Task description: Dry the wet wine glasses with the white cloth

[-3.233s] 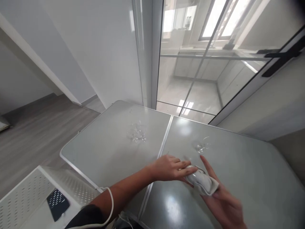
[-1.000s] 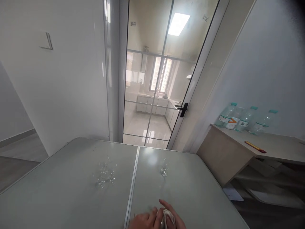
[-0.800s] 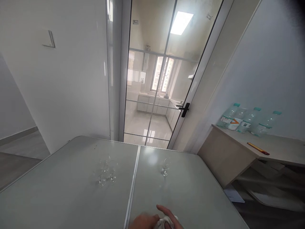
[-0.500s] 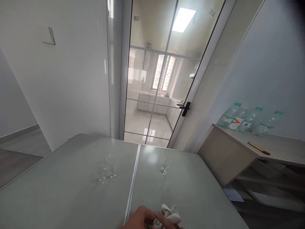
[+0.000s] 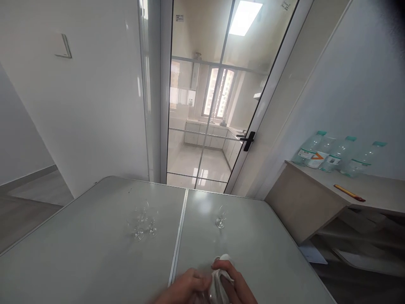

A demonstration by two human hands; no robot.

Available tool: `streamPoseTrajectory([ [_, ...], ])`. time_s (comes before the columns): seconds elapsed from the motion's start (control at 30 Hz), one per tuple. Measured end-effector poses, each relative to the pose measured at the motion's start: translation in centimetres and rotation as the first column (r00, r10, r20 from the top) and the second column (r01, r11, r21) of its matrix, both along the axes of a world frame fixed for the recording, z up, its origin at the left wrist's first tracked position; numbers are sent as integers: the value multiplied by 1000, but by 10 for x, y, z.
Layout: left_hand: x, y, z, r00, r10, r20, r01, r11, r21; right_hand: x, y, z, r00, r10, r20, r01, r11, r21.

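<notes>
Both hands work close together at the lower edge of the view, over the grey table (image 5: 272, 253). My right hand (image 5: 237, 280) is closed around a crumpled white cloth (image 5: 217, 283), its fingers bent over the top. Beside it, my left hand (image 5: 190, 283) is closed against the cloth on what looks like a clear glass (image 5: 205, 297), mostly hidden by fingers and cloth. Farther off, a single small stemmed glass (image 5: 220, 220) stands upright right of the table's seam. Several similar clear glasses (image 5: 142, 223) stand grouped left of the seam.
A metal strip (image 5: 179, 232) divides the tabletop. At the right, a wooden shelf (image 5: 303, 198) carries several plastic bottles (image 5: 337, 154) and a yellow-red stick-like tool (image 5: 349, 193). Behind the table is a glazed door (image 5: 196, 158) with a black handle (image 5: 249, 141).
My right hand has turned and come up over the cloth, its fingers now curled around the top. The cloth has bunched between both hands. The standing glasses remain in place; the view has shifted slightly.
</notes>
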State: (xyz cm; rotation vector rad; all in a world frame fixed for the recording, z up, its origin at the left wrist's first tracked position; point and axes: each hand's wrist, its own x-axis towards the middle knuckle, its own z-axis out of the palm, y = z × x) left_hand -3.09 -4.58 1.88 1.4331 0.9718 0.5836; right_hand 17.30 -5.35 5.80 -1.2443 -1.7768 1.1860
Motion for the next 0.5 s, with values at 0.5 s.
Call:
streamPoseTrajectory([
  [0.5,-13,71,-9,761,372,-531,260,575,776,-45,91,-42,924,-213,-319,180,975,-130],
])
